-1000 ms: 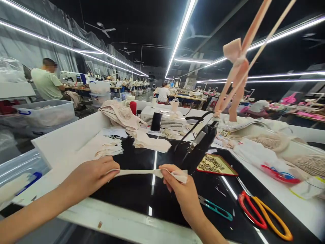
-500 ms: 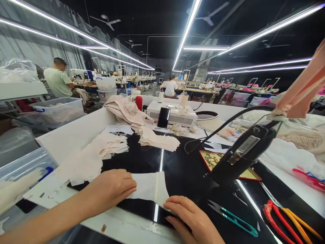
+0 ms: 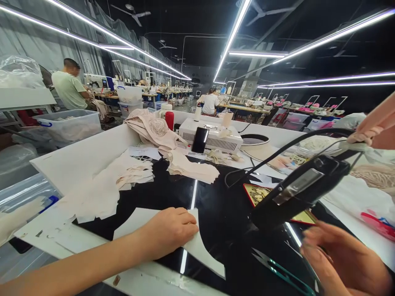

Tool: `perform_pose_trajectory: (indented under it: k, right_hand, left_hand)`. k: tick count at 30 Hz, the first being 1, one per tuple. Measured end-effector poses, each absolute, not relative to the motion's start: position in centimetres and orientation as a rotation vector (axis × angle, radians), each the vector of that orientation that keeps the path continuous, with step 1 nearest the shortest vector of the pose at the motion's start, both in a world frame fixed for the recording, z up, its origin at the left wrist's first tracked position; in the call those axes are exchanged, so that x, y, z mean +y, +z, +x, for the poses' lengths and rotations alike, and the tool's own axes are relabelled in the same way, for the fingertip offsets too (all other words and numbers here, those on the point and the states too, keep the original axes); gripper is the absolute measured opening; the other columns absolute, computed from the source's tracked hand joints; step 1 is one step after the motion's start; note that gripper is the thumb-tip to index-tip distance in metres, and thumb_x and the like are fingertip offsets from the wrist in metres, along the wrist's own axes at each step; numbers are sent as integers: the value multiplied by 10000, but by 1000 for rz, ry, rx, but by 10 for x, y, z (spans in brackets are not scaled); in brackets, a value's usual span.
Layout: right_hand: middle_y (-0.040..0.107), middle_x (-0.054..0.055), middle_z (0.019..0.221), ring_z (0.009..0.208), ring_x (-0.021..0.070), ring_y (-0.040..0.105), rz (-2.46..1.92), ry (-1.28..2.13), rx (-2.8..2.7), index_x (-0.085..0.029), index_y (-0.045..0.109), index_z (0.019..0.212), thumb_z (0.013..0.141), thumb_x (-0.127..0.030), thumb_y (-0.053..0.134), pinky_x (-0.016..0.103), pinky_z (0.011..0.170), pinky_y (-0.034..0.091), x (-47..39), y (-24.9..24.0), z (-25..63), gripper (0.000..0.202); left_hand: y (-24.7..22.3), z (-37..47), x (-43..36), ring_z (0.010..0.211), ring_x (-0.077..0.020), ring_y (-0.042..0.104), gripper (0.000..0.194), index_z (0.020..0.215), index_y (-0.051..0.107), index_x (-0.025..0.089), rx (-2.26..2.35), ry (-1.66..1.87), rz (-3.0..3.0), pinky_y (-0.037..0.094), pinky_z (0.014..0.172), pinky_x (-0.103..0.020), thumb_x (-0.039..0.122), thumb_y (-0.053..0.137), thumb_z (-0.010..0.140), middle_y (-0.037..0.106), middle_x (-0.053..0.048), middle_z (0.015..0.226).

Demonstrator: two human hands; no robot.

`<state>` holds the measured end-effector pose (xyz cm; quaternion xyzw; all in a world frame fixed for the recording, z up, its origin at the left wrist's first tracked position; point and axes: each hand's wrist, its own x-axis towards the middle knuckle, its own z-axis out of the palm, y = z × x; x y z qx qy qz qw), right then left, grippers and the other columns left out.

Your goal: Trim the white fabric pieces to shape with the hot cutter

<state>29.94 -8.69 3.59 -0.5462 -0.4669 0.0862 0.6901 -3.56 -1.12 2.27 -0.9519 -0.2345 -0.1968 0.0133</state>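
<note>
A white, curved-edge fabric piece [image 3: 205, 250] lies flat on the black work surface. My left hand [image 3: 177, 228] rests on it, fingers curled and pressed together over its middle; the forearm crosses its left part. My right hand [image 3: 345, 259] is off the fabric at the lower right, somewhat blurred, thumb and fingers apart with nothing visible between them. Close to it, teal thread snips [image 3: 284, 275] lie on the black surface, partly hidden at the handle end. Above and left of that hand, a black corded tool [image 3: 299, 191] leans over a red-rimmed tray [image 3: 249, 195].
Stacked cream fabric pieces [image 3: 105, 185] lie at the left, another stack [image 3: 193, 167] behind. A phone [image 3: 200, 139] leans against a white vented box [image 3: 224, 142]. A pink cloth strip [image 3: 379, 123] is tied at the tool's cord. Two people sit farther back.
My right hand has left the fabric's near corner and moved right, toward the tool. My left hand has slid right along the fabric. The red- and orange-handled tools are now hidden behind my right hand.
</note>
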Motion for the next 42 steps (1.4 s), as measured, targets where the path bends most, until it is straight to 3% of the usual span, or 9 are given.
perform_pose_trajectory:
  k: [3,6,8,11,13,18,27,31,42]
  right_hand:
    - [726,116,1180,1032,335,713,-1128,372,-1046,-476,724,1333,549,-554,1029,528,820,607,-59,67,282,845]
    - [703,144,1297,1150,376,706,-1013,469,-1057,-421,612,1468,504,-675,1014,593,909,585,-41,93,253,1075]
    - [725,129,1204,984,329,751,-953,417,-1033,-339,628,1401,584,-634,1000,552,843,618,-34,103,232,946]
    - [731,38,991,706,202,712,-963,325,-1076,-260,644,1110,772,-457,936,401,694,608,-27,108,205,488]
    - [704,-10,921,638,162,671,-945,340,-1116,-251,610,1032,828,-395,899,345,641,577,-21,107,193,382]
    - [691,-45,900,631,145,661,-883,388,-1160,-265,569,1092,766,-310,949,314,642,570,0,100,177,503]
    - [638,-64,873,630,131,619,-824,589,-1093,-310,519,1404,875,-328,834,301,588,577,22,84,168,616]
    - [633,-60,845,608,134,602,-761,635,-1089,-305,543,1382,845,-319,839,293,539,571,20,85,168,613]
    - [655,-55,803,589,136,591,-658,783,-1110,-334,620,1265,840,-318,845,269,497,574,18,88,173,481]
  left_hand:
    - [18,-35,-14,991,-187,689,122,1074,663,191,-733,-607,-2947,525,796,-308,85,662,1014,746,-37,1105]
    - [15,-31,-19,985,-189,680,141,1057,644,191,-717,-602,-2933,507,772,-301,62,655,1000,737,-48,1082]
    - [13,-28,-21,961,-190,673,164,1035,630,192,-703,-604,-2920,493,751,-300,35,641,987,728,-49,1044]
    - [12,-22,-25,930,-197,659,187,1013,614,193,-684,-594,-2912,472,722,-307,15,636,961,711,-51,1000]
    - [13,-19,-28,900,-199,645,181,990,606,189,-660,-600,-2913,454,699,-316,19,643,943,696,-46,965]
    - [16,-13,-30,787,-176,574,209,857,565,180,-638,-712,-2871,390,623,-337,-17,624,890,625,-5,842]
    - [7,3,-17,734,-180,524,153,822,607,168,-579,-702,-2843,444,609,-326,94,710,907,558,-23,787]
    - [4,4,-21,708,-174,511,172,798,597,167,-608,-745,-2779,414,572,-320,79,690,912,518,-21,763]
    - [-1,8,-29,717,-177,573,82,893,688,92,-607,-991,-2677,486,614,-310,28,646,923,603,-39,786]
